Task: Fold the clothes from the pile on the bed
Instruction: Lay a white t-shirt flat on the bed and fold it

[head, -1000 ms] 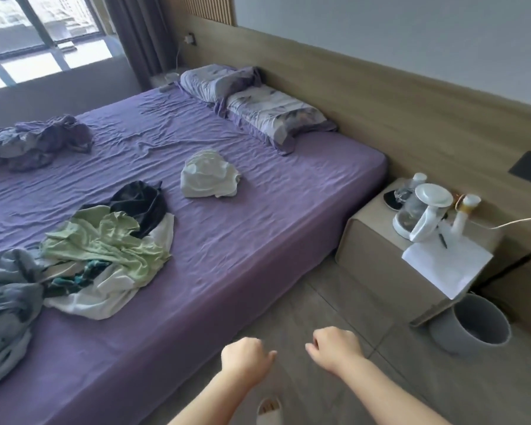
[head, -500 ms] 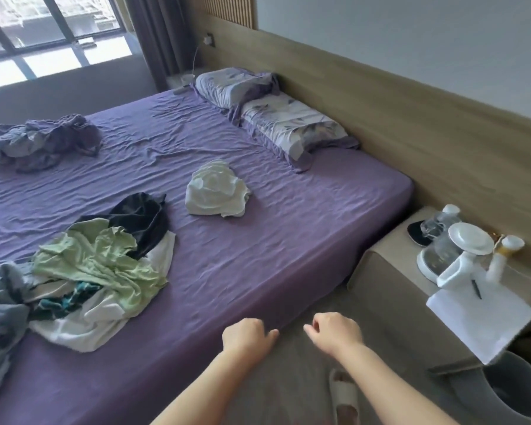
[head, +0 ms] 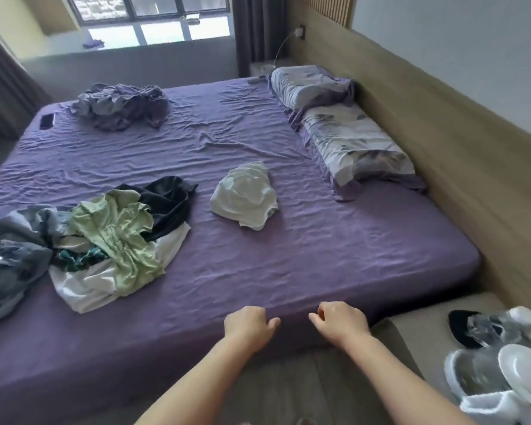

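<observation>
Loosely curled and holding nothing, left hand [head: 248,326] and right hand [head: 340,323] now hang over the bed [head: 288,271] edge, closer to the clothes pile [head: 114,237] than before.

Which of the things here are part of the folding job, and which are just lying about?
For the job: pile of clothes, white garment, bed, left hand, right hand.

Lying about: pillows, crumpled blanket, phone, kettle, nightstand.
</observation>
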Motion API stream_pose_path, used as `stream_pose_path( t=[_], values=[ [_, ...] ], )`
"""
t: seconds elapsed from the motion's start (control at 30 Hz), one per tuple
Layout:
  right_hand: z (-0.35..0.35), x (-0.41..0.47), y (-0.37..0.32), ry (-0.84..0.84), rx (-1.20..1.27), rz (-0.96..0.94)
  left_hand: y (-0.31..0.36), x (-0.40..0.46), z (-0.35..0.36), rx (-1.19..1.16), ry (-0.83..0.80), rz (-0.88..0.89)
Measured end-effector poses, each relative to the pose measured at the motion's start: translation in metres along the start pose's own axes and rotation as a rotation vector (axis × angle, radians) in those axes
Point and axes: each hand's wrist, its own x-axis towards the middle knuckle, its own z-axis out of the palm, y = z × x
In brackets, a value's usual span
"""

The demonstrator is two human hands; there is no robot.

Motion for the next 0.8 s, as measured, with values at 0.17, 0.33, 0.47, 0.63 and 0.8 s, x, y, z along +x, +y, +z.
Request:
stream_pose_path(
  t=[0.17,0.33,0.47,0.63,0.8],
  values=[
    [-0.003,0.033,0.007,-0.071,0.021,-0.046,0.002,0.010,-0.003,-0.035,-0.052,-0.097],
    [0.005,0.062,0.000,-0.165,0.021,-0.038,-0.016,0.033,-0.002,-0.063,-0.098,-0.172],
    [0.005,0.091,-0.019,-0.190,0.006,-0.050,-0.030,0.064,-0.007,-0.067,-0.124,-0.182],
    [-0.004,0.133,-0.041,-0.221,-0.041,-0.042,-0.039,0.112,-0.024,-0.064,-0.186,-0.153],
    [-0.006,0.171,-0.052,-0.253,-0.033,-0.003,-0.055,0.162,-0.046,-0.030,-0.209,-0.111]
  ],
)
